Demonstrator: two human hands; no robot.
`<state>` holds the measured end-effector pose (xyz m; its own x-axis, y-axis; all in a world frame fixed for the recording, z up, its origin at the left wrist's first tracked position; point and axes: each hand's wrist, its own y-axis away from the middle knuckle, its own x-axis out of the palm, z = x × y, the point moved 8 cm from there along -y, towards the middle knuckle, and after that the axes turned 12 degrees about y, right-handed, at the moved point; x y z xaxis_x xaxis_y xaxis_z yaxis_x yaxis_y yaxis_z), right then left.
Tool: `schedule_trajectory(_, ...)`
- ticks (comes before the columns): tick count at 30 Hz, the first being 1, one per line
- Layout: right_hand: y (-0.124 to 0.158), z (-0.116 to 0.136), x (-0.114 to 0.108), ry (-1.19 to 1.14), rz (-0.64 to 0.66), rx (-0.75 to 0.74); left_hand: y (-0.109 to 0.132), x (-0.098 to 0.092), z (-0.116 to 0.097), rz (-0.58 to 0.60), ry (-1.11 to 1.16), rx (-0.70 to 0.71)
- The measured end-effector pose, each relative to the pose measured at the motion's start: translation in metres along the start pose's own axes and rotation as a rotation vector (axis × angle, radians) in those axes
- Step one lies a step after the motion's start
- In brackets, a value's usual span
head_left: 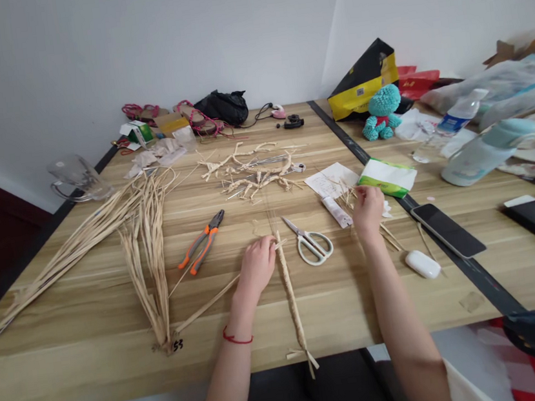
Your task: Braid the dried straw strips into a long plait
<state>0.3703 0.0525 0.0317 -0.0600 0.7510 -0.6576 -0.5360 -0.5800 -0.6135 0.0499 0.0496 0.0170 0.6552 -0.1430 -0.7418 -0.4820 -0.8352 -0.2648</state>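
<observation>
- Two bare hands are at work: our left hand [259, 266] pinches a pale straw strip [211, 301] between thumb and finger, at the upper end of a wrapped rod [291, 295].
- The rod lies on the table [349, 307] just right of that pinch and runs back toward our body, where it ends in splayed tails [312, 361] at the near edge.
- Thin strands [272, 219] that look like wire stick out beyond the pinch.
- Our right hand [369, 209] is well to the right, over some loose straw pieces [345, 196]. Its fingertips are bunched; we cannot tell whether they grasp a piece.
- The strip trails down and left from the pinch, and its short end crosses the rod. As we judge it, it seats best if we press it flat right at the crossing and hold the long side gently taut.
- We do well to lay each turn close against the last, without twisting the straw; a hard tug could split it.
- Scissors [307, 238] lie just right of the rod's upper end and pliers [205, 247] lie left of the pinch, both near enough to reach without letting the strip go slack.
</observation>
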Motion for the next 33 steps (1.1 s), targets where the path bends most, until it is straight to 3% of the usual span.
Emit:
schedule_trajectory(2,-0.001,-0.010,-0.009,0.051,-0.048,0.035,0.000,0.001,0.000,0.001,0.009,0.000)
schedule_trajectory(4,0.001,-0.005,-0.013,0.082,-0.076,0.035,0.000,0.001,0.000,0.004,0.019,0.004)
schedule_trajectory(8,0.022,0.055,-0.011,-0.094,0.011,-0.092,0.001,-0.003,0.000,-0.011,0.036,0.010)
schedule_trajectory(12,0.070,0.134,0.002,-0.590,0.396,-0.178,0.002,-0.010,-0.001,-0.088,0.097,0.024)
schedule_trajectory(16,0.117,0.175,0.018,-0.943,0.845,-0.095,0.003,-0.012,-0.006,-0.144,0.203,0.089)
schedule_trajectory(26,0.134,0.151,0.046,-1.136,1.077,0.237,0.002,-0.003,-0.015,-0.088,0.119,0.079)
schedule_trajectory(33,0.116,0.135,0.042,-1.096,0.886,0.367,0.002,-0.011,0.007,-0.110,-0.187,-0.098)
